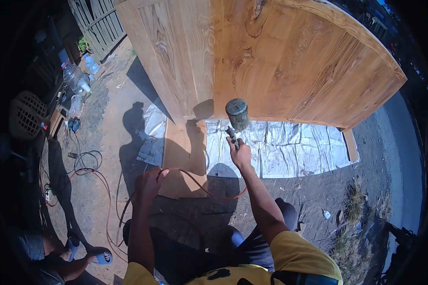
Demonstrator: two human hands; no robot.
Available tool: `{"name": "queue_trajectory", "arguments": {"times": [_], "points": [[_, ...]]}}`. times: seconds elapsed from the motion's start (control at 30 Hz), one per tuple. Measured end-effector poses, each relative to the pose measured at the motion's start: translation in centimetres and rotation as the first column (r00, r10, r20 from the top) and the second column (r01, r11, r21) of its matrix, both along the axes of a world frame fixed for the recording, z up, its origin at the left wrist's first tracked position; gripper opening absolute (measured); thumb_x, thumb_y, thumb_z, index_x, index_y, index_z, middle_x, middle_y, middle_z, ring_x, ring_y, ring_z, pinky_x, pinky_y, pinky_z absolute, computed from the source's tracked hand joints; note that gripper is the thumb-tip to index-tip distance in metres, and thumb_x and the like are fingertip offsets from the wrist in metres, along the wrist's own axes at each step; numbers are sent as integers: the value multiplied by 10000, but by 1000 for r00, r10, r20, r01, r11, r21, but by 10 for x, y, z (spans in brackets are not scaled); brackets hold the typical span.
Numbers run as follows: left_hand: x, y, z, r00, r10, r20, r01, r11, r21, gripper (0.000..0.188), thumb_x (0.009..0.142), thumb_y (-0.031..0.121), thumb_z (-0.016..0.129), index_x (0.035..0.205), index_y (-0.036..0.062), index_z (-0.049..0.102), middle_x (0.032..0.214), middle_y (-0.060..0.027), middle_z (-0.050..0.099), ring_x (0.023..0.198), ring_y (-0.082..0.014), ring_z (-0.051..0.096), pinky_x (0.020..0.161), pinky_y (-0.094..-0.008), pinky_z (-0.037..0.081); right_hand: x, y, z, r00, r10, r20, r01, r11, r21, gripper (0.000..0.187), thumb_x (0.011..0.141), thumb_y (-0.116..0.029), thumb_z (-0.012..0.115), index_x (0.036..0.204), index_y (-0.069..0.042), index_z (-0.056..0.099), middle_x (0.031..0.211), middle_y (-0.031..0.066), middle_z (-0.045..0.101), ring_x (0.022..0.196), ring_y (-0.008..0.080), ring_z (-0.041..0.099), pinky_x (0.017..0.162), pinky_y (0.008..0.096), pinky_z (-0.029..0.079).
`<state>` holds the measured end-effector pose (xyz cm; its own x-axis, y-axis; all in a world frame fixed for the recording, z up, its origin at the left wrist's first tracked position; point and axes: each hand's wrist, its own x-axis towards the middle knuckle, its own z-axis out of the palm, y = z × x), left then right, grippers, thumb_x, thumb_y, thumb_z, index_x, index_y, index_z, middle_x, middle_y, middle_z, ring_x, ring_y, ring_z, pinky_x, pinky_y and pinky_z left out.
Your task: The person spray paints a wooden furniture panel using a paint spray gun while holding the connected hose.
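My right hand is closed around the handle of a spray gun. A worn metal paint cup sits on the gun, close to the lower part of a large upright wooden panel. The panel is pale and dull at its left and a deeper, warmer orange-brown from the middle rightward. A red air hose hangs in a loop between my hands. My left hand grips it, fingers closed, apart from the panel.
Crinkled white sheeting and a brown board lie below the panel. Hoses and cables coil on the ground at left, near plastic bottles. Another person's sandalled foot stands at lower left. Dry grass grows at right.
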<state>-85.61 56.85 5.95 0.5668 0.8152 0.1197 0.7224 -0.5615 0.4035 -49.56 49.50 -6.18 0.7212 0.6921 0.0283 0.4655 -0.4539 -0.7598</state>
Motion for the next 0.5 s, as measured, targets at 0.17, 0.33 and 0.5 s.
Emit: {"name": "queue_trajectory", "arguments": {"times": [0.17, 0.33, 0.5], "points": [[25, -32, 31, 986, -157, -57, 156, 987, -29, 380, 1045, 432, 640, 908, 84, 707, 812, -163, 719, 744, -405, 718, 662, -517, 557, 13, -22, 65, 998, 69, -9, -69, 998, 3, 643, 1006, -599, 661, 1091, 34, 730, 839, 318, 725, 876, 511, 731, 749, 530, 569], [38, -35, -33, 975, -216, 55, 213, 975, 65, 360, 1019, 420, 685, 864, 96, 710, 774, -140, 721, 717, -381, 727, 652, -506, 566, 30, -39, 182, 984, 130, 119, -149, 975, 166, 333, 1035, -300, 735, 1078, 29, 741, 837, 219, 760, 745, 244, 763, 672, 385, 552], [57, -27, -87, 953, -296, 60, 298, 954, -26, 382, 1021, 445, 674, 868, 97, 720, 760, -133, 722, 715, -377, 727, 646, -504, 564, 29, -47, 296, 967, 63, 246, -169, 884, 435, 348, 1040, -301, 726, 988, 42, 709, 864, 226, 767, 786, 354, 785, 686, 403, 566]]}}
